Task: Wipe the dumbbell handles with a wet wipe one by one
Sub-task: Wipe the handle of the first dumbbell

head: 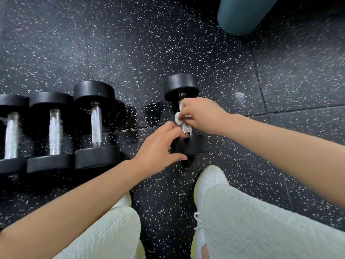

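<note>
Knees in pale ribbed leggings (pixel 104 232) occupy the near edge, with a white shoe (pixel 211 176) planted on the black speckled floor (pixel 298 75). Left hand (pixel 158 146) rests on the near head of the separate dumbbell (pixel 182 85), fingers spread over the black weight and thumb extended along its near edge. Right hand (pixel 203 114) pinches a white wet wipe (pixel 179 118) against the knurled steel handle (pixel 185 128) of that dumbbell, fingers closed around the wipe. Well apart to the left, three more dumbbells (pixel 96 124) lie side by side, parallel, heads touching or just beside one another. At the far edge stands a teal cylindrical object (pixel 240 14), partly out of view
</note>
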